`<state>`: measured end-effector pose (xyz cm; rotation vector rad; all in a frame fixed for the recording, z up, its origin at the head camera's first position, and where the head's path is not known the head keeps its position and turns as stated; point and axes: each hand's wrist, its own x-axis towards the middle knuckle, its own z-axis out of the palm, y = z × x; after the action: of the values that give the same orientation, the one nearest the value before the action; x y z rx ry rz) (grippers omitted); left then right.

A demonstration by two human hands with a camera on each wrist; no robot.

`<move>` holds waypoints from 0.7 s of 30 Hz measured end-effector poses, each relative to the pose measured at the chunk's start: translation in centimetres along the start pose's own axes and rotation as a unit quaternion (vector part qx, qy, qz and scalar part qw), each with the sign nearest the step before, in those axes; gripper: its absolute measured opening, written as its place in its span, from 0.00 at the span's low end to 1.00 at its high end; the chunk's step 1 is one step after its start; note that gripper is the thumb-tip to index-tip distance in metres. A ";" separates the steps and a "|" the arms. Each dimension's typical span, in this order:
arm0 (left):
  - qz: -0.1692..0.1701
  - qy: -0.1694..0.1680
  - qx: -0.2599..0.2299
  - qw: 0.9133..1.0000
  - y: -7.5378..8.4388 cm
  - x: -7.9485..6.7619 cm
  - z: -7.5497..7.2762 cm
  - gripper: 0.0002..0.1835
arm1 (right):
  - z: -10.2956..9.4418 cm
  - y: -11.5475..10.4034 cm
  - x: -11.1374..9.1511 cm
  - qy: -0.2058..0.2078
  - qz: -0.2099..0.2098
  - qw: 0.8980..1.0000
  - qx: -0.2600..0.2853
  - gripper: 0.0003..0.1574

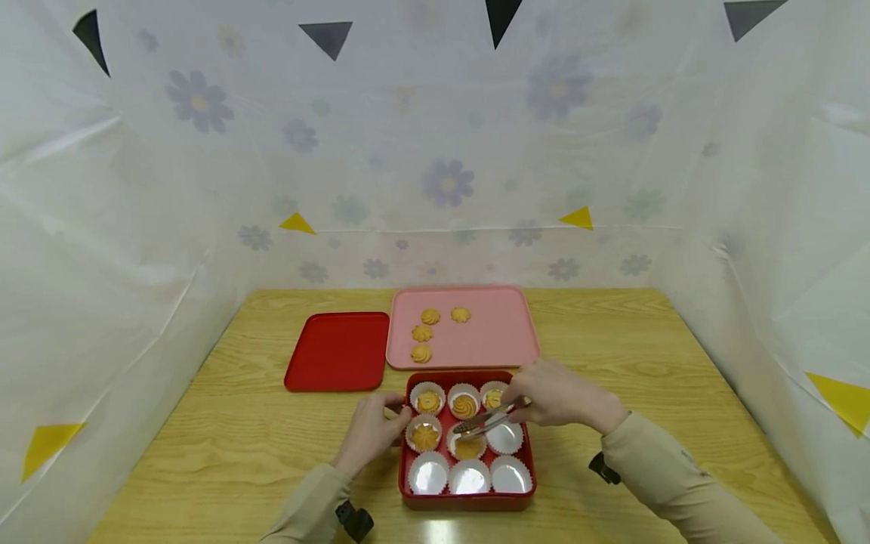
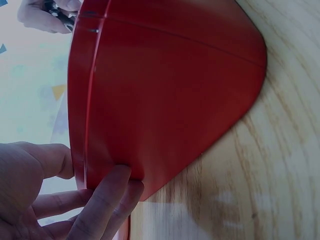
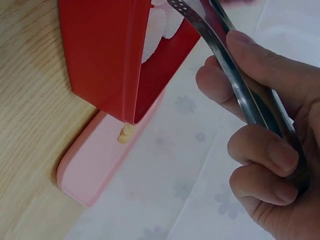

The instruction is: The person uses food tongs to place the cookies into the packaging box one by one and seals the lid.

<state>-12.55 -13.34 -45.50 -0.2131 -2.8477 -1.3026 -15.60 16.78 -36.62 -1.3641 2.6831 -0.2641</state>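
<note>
A red box (image 1: 469, 505) holds rows of white paper cups (image 1: 429, 473). My left hand (image 1: 374, 431) grips its left wall; in the left wrist view, fingertips (image 2: 112, 182) lie on the outer side and the thumb is at the rim. Between the fingers and thumb of my right hand (image 1: 560, 397) is a pair of metal tongs (image 3: 235, 82). Their tips reach over the middle cup, right at a piped cookie (image 1: 469, 449). Other golden cookies (image 1: 464, 406) sit in the back row cups and the middle-left cup. The front row cups hold nothing.
Behind the box, a pink tray (image 1: 496, 329) carries several cookies (image 1: 422, 333) toward its left side. A flat red tray (image 1: 347, 351) lies left of it on the wooden table (image 1: 598, 325). Pale flower-patterned sheeting (image 1: 408, 136) encloses the back and sides.
</note>
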 end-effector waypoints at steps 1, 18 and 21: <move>-0.001 0.000 -0.001 1.000 0.0 0.0 0.0 0.13 | -0.1 0.0 -0.1 0.003 -0.003 1.000 -0.003 0.09; 0.004 0.004 0.007 1.000 0.0 -0.1 0.0 0.12 | 0.3 1.0 -1.2 0.063 -0.026 0.998 -0.012 0.01; 0.006 0.005 0.008 1.000 0.0 -0.1 0.0 0.12 | 0.6 1.1 -1.3 0.077 -0.031 0.996 -0.015 0.02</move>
<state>-12.49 -13.34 -45.55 -0.2231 -2.8441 -1.2741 -15.62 18.39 -37.44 -1.4949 2.7821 -0.3503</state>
